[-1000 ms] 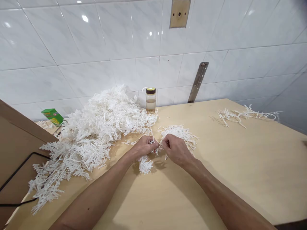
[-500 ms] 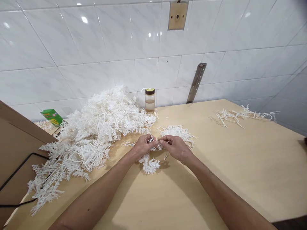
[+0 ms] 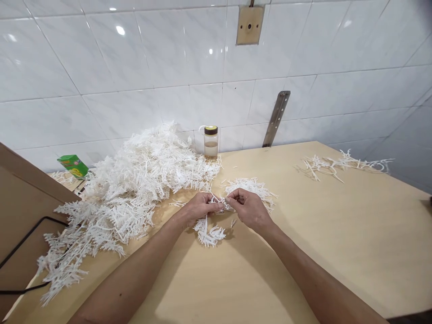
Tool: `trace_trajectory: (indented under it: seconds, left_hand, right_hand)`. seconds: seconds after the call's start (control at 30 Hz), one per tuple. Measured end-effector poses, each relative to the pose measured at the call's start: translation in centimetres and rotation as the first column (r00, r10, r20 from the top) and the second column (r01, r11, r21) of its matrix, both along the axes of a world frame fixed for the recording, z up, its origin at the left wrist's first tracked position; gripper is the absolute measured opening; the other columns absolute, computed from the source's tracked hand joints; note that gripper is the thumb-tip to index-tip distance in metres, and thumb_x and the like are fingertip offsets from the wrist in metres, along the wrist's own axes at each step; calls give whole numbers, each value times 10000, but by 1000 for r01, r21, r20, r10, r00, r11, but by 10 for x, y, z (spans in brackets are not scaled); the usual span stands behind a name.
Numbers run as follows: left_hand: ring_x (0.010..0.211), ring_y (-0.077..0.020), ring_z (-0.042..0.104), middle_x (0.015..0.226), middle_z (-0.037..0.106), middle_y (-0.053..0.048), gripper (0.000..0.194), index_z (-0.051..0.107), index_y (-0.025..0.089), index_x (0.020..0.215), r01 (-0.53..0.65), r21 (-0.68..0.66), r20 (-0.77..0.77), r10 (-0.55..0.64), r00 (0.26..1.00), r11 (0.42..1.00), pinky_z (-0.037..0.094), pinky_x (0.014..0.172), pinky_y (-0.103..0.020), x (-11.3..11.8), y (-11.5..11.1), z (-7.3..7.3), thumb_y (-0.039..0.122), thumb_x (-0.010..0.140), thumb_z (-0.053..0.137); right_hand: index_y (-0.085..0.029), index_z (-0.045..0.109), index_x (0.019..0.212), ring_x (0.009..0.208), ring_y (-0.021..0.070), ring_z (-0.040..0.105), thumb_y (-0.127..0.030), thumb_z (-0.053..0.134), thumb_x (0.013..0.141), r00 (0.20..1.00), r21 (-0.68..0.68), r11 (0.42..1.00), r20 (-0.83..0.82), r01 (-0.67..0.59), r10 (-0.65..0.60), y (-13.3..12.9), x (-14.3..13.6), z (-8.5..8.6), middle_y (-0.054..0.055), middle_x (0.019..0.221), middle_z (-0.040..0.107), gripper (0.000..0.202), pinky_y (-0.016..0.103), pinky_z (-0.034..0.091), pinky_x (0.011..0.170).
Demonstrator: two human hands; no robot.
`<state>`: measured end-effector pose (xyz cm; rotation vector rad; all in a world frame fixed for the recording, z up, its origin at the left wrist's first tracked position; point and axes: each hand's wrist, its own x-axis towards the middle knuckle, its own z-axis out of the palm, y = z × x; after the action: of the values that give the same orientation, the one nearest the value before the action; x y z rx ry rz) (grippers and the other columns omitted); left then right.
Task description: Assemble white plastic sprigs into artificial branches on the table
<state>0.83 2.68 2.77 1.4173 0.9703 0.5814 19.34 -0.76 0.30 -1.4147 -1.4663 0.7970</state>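
Observation:
Near the table's middle, my left hand is closed on a white branching plastic piece, whose fringed end hangs below the fingers onto or just over the table. My right hand pinches at the same piece with thumb and forefinger, a little to the right of the left fingertips. The pinched spot is partly hidden. Just behind the right hand lies a low pile of short thin white sticks. To the left rises a large heap of white branching plastic pieces.
A water bottle stands by the tiled wall behind the heap. A green box leans at far left near a brown cardboard panel. Bare white branched stems lie at back right on the wooden table. A metal bracket is against the wall.
My left hand has shifted slightly left and down, and the fingertips of both hands have drawn a little apart. The piece's hanging fringe has moved slightly.

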Motion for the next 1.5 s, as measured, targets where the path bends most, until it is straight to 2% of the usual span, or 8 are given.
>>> trace_trajectory:
  seconds: [0.2,0.4,0.5,0.73,1.1,1.2,1.33,1.5]
  left_hand:
    - [508,-72,361,558,436,47,315,568,145,669,-25,-8,79,26,997,1000,241,501,-236,2,2,-6,405,664,746]
    - [515,-78,370,561,432,49,261,557,151,652,7,45,-21,-6,1000,999,244,507,-233,0,-2,3,358,674,715]
    - [568,-101,441,612,514,25,244,619,144,713,31,105,-67,-24,997,994,283,530,-230,-1,-3,5,365,671,714]
    - [536,-83,391,601,511,26,294,642,148,725,56,106,-56,-51,997,993,259,500,-223,-1,-4,9,418,659,736]
    - [546,-85,390,606,467,34,276,602,150,738,90,131,-65,-82,995,987,268,519,-225,-1,-2,4,415,723,680]
    - [571,-91,407,616,475,28,253,597,149,728,111,194,-87,-96,992,975,286,534,-222,0,-6,4,394,750,656]
    - [577,-96,411,622,478,20,313,618,146,761,162,186,-53,-155,987,969,305,534,-223,3,-9,2,454,746,674]
    - [577,-91,401,635,476,22,391,596,145,747,103,196,-21,-101,995,975,310,536,-221,3,-6,-3,530,746,661]
  right_hand:
    - [-188,655,773,642,147,593,-365,624,781,1000,16,1000,14,16,-16,-2,-4,2,19,723,669,180,260,455,580]
    - [-183,645,967,488,106,510,-391,612,781,988,-130,983,-100,-131,119,-6,-2,10,21,761,657,281,242,445,431]
    - [-192,690,1001,501,115,526,-389,592,803,991,-128,983,4,-135,136,-6,2,11,19,727,669,295,238,431,450]
    - [-218,735,821,732,171,638,-325,566,821,962,-16,992,240,-128,129,-7,3,15,21,827,731,200,267,457,642]
    - [-210,687,819,682,151,605,-266,541,849,929,125,984,363,-130,77,-9,-4,10,16,782,698,159,263,433,651]
    - [-191,644,776,702,162,588,-212,498,854,875,234,969,483,-83,-41,-6,-6,4,45,804,667,166,278,417,666]
    - [-179,586,713,684,177,557,-175,462,838,803,297,948,532,118,-267,2,4,-4,77,790,625,177,303,398,661]
    - [-186,657,978,587,158,542,-319,551,830,907,161,971,356,178,-225,3,16,1,22,735,648,225,299,418,633]
